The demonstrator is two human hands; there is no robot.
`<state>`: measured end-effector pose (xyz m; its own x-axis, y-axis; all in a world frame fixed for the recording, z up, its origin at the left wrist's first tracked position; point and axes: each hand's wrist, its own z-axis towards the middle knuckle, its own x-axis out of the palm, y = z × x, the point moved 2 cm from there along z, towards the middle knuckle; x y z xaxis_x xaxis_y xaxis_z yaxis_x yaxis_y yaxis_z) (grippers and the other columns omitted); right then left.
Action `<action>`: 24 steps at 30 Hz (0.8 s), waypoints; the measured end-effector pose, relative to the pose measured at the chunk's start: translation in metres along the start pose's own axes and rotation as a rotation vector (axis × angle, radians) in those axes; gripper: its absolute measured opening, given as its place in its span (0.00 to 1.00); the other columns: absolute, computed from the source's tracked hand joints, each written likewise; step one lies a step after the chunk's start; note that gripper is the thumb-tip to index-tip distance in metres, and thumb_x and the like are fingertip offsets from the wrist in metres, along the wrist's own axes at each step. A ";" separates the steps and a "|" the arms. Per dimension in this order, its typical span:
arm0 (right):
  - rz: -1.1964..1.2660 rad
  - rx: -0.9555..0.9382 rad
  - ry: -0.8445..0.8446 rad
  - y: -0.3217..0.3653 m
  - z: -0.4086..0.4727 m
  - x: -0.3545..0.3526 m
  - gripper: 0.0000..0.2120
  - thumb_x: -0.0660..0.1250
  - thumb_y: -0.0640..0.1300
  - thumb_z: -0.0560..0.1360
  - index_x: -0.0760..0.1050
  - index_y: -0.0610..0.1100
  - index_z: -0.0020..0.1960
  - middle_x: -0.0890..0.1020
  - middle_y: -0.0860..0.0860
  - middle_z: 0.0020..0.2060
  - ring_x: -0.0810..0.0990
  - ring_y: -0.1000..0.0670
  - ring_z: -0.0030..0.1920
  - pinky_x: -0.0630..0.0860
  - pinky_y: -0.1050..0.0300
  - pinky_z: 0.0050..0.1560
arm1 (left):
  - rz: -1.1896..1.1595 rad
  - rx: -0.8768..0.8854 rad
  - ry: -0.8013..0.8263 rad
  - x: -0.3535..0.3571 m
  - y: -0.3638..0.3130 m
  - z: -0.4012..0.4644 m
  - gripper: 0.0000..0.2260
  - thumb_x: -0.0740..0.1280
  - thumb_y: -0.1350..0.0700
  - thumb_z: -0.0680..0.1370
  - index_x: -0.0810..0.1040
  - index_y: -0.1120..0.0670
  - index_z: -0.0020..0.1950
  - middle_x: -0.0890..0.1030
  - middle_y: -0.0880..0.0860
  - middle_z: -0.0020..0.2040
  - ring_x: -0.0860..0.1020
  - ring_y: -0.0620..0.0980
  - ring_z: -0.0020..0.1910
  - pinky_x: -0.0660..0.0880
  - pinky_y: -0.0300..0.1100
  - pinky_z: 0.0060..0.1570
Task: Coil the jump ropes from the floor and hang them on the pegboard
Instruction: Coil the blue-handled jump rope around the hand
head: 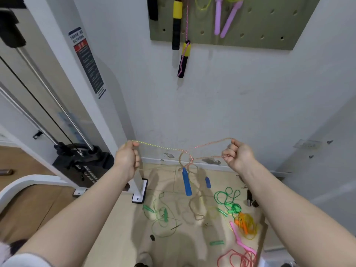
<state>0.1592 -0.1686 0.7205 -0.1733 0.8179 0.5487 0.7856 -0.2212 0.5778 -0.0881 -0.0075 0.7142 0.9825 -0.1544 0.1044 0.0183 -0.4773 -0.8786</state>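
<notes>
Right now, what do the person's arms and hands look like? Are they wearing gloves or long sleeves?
No gloves: the left hand and the right hand are bare, with no rings, watch or wristbands showing. Both forearms are uncovered. A light grey short sleeve shows at the left upper arm, in the bottom corner.

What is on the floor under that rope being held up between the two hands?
Under the held rope and its dangling blue handles, tan tiles carry loose green ropes, an orange-yellow bundle and a pink rope. The arms cover the floor at either side.
</notes>
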 end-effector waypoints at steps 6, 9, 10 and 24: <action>0.044 -0.086 -0.155 0.013 0.021 -0.030 0.16 0.44 0.37 0.79 0.57 0.47 0.34 0.59 0.53 0.14 0.52 0.55 0.13 0.49 0.66 0.13 | -0.096 -0.074 -0.132 -0.007 0.022 0.006 0.11 0.53 0.58 0.80 0.71 0.52 0.41 0.62 0.46 0.16 0.58 0.43 0.14 0.53 0.27 0.17; 0.034 -0.202 -0.195 0.022 0.023 -0.048 0.14 0.46 0.46 0.81 0.67 0.48 0.44 0.66 0.52 0.26 0.54 0.55 0.15 0.49 0.65 0.15 | -0.050 -0.054 -0.346 -0.025 0.023 0.013 0.11 0.52 0.60 0.78 0.73 0.55 0.42 0.71 0.56 0.25 0.71 0.52 0.24 0.65 0.34 0.23; 0.002 -0.235 -0.208 0.026 0.022 -0.053 0.12 0.46 0.44 0.81 0.68 0.50 0.52 0.69 0.51 0.30 0.55 0.56 0.16 0.50 0.66 0.16 | -0.026 -0.063 -0.419 -0.034 0.024 0.019 0.12 0.52 0.59 0.79 0.75 0.58 0.45 0.76 0.61 0.33 0.76 0.58 0.33 0.73 0.41 0.30; -1.470 -0.133 0.436 -0.028 -0.018 0.014 0.27 0.67 0.47 0.75 0.63 0.50 0.71 0.61 0.48 0.72 0.64 0.48 0.71 0.62 0.56 0.69 | 0.586 0.108 0.394 0.036 -0.006 -0.045 0.06 0.66 0.60 0.76 0.78 0.56 0.39 0.69 0.48 0.26 0.59 0.43 0.19 0.54 0.34 0.20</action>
<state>0.1239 -0.1607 0.7223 -0.8960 0.1405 -0.4213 -0.2822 0.5523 0.7844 -0.0612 -0.0489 0.7439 0.6967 -0.6699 -0.2565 -0.4538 -0.1348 -0.8808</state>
